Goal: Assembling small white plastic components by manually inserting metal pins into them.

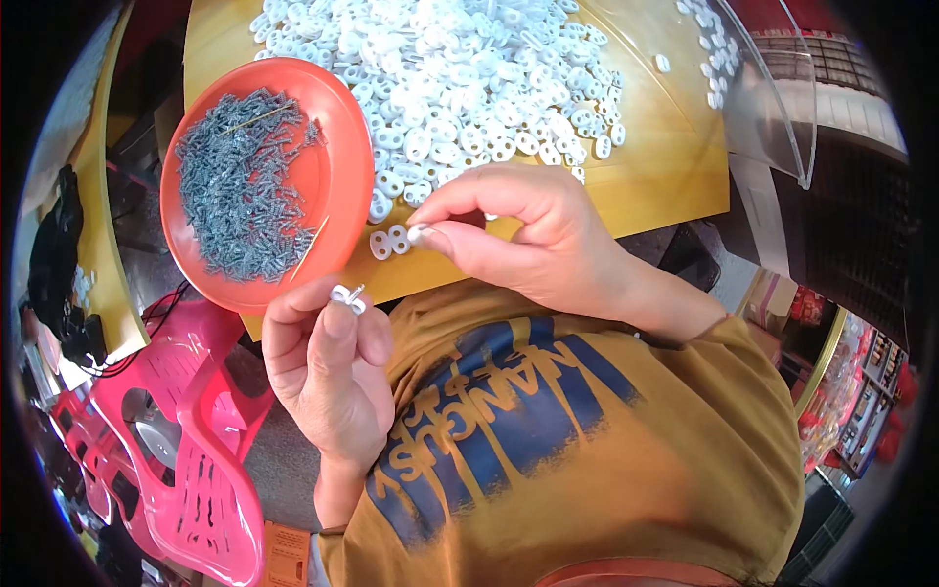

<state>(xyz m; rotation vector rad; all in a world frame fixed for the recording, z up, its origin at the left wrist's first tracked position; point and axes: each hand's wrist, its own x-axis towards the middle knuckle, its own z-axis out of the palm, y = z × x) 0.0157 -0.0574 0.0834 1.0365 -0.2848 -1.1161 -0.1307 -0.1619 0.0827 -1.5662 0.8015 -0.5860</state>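
Note:
My left hand is raised near the table's front edge. Between its thumb and fingers it pinches a small white two-holed plastic piece, with a thin grey screw sticking out of it. To the right, my right hand grips a small white plastic piece between thumb and fingertip. Next to that fingertip, two more white two-holed pieces lie at the table edge. Beyond both hands spreads a large heap of the same white pieces. Many grey screws fill the left part of a round red plate.
The yellow table ends just in front of my body. A clear plastic container stands at the far right, with several white pieces near it. Pink plastic chairs stand at lower left. Thin yellowish sticks lie on the plate.

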